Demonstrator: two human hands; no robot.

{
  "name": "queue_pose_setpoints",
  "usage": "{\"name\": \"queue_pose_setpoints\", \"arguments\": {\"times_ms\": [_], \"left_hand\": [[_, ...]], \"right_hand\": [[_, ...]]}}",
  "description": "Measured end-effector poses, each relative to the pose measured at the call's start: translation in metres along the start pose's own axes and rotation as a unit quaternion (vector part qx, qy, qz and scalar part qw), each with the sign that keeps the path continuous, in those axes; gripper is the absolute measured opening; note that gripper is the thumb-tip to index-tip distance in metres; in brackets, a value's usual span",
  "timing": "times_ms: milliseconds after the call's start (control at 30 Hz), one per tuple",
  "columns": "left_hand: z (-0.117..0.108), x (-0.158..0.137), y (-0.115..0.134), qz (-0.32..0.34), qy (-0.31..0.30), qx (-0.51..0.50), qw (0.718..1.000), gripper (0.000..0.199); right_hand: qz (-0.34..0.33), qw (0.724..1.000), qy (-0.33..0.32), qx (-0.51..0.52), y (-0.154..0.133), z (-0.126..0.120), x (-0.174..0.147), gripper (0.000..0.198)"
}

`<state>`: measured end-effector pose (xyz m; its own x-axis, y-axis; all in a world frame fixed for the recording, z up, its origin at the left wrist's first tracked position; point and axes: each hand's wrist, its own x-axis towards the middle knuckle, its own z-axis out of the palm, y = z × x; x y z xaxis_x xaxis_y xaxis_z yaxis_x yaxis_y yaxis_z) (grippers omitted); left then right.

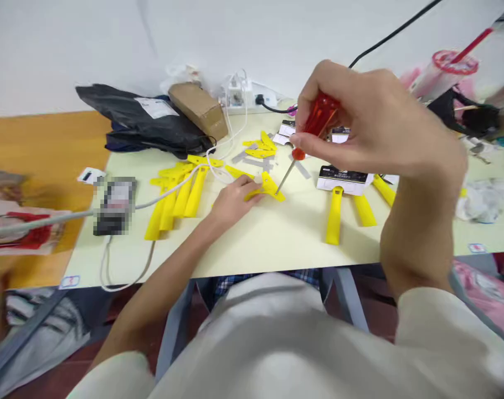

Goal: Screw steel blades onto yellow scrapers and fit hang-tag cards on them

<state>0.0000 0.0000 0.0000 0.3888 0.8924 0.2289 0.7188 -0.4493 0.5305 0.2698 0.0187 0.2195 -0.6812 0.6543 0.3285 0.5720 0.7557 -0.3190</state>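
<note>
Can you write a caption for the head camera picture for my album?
Left hand holds a yellow piece; right hand holds a red screwdriver to it.

Right fingers (323, 149) grip red screwdriver (320, 115), left fingers (240, 185) yellow piece (270, 185)

Black plastic bag (164, 131), cardboard box (199, 110), red-rimmed cup (435, 81)

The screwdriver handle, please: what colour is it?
The screwdriver handle is red, best seen in the head view.
</note>
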Motion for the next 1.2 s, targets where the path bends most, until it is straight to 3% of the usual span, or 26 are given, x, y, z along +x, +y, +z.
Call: {"name": "queue_pose_setpoints", "arguments": {"times_ms": [500,933,1033,1200], "left_hand": [[0.001,-0.002,0.000,0.000,0.008,-0.012,1.000,0.025],[-0.003,-0.003,0.003,0.012,-0.015,-0.018,1.000,0.029],[-0.003,-0.004,0.003,0.014,-0.017,-0.020,1.000,0.030],[-0.002,-0.004,0.001,0.018,-0.013,-0.022,0.999,0.030]], "right_hand": [[-0.041,0.998,-0.029,0.048,-0.002,-0.001,-0.001,0.011],[0.002,0.992,-0.050,0.119,-0.011,-0.005,-0.003,0.020],[-0.012,0.992,-0.069,0.104,-0.012,-0.006,-0.003,0.020],[-0.002,0.997,-0.043,0.068,-0.013,-0.002,-0.005,0.009]]}}
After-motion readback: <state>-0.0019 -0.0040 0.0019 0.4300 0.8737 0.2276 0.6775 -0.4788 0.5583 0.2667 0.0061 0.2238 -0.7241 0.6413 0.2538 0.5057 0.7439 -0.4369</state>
